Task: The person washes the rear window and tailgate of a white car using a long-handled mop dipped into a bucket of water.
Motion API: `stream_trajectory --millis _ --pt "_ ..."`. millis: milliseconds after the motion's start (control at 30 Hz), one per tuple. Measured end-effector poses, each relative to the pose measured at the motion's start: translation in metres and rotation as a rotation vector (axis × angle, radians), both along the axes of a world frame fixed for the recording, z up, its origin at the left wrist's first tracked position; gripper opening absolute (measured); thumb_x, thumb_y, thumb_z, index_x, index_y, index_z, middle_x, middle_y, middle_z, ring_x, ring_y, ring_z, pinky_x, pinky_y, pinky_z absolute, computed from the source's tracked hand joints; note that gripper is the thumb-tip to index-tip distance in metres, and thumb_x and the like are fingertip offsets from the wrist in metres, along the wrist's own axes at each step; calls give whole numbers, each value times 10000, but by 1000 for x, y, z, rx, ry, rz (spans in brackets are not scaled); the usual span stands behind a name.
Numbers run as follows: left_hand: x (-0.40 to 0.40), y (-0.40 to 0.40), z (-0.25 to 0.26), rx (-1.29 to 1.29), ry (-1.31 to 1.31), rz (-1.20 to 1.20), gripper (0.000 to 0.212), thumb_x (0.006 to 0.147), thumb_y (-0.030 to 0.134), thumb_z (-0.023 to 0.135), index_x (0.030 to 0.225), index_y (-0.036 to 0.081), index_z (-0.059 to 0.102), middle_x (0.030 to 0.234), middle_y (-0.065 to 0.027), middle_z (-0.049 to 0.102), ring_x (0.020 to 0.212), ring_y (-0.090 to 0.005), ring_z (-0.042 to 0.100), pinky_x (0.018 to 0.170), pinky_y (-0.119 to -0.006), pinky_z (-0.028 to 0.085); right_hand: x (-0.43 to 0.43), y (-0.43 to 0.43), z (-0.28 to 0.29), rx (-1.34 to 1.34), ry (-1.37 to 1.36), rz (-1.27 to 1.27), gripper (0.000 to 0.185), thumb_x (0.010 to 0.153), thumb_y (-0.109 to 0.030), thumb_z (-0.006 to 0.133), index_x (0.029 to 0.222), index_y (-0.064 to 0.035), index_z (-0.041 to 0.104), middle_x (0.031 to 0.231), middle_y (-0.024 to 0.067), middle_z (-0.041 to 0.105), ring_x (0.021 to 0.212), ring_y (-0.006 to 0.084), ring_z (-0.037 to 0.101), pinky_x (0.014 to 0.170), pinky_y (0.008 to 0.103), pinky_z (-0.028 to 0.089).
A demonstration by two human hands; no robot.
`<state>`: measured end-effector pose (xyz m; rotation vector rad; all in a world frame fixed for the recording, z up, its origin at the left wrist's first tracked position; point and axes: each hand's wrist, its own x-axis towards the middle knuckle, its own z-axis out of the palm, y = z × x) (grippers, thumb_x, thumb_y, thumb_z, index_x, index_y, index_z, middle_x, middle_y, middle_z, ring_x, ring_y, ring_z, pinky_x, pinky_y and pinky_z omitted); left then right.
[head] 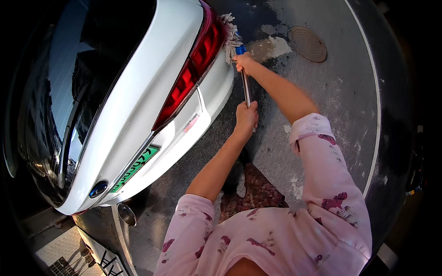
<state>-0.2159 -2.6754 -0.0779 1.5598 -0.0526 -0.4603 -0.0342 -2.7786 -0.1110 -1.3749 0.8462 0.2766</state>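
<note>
My right hand (244, 62) is wrapped around the upper part of a mop's metal handle (246, 86), just below its blue collar (240, 50). Lower down, my left hand (247, 119) grips the same handle close to its end. The mop's grey-white string head (231, 38) rests against the rear corner of a white car (165, 48), beside the red tail light (197, 62). Some strands hang below the lamp along the bumper (221, 81). The far side of the mop head is hidden by the car.
The car's dark rear window (107, 45) and green licence plate (136, 169) are on the left. A round metal basin (127, 214) is on the ground near the bumper. Ahead are a manhole cover (307, 44) and a dark wet patch (253, 17). A white line (377, 103) curves along the right.
</note>
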Motion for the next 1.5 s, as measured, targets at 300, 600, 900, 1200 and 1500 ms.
stream_trajectory --millis 300,600,900,1200,1500 --pt "-74 53 -56 81 591 7 271 843 235 474 622 107 385 475 30 335 344 -78 328 307 -240 267 -105 37 -123 -125 273 34 226 785 -108 551 616 -2 443 453 92 439 343 185 448 352 301 374" --pt "-131 53 -41 346 507 -44 246 844 197 475 669 61 368 479 -18 403 332 -103 381 285 -249 296 -167 49 -124 332 195 -204 174 778 -59 532 793 -12 365 470 41 349 329 141 372 319 303 328" --pt "-40 -24 -57 107 286 6 249 879 224 419 682 99 331 472 16 337 346 -67 339 289 -218 276 -54 -39 -82 -16 -80 110 197 749 -74 559 852 0 409 577 74 458 426 148 465 351 280 375" --pt "115 -87 -108 530 -253 228 353 818 250 471 828 -95 541 769 -227 592 743 -310 579 649 -368 422 -2 -42 -81 -82 -317 235 375 749 -30 487 1109 20 394 604 164 545 429 215 535 343 327 414" --pt "48 -88 -136 478 -93 84 268 819 187 450 895 -63 505 793 -248 572 787 -384 560 666 -404 426 -75 -53 -132 300 -199 71 505 770 6 484 1243 -4 308 521 68 439 348 137 410 313 287 358"
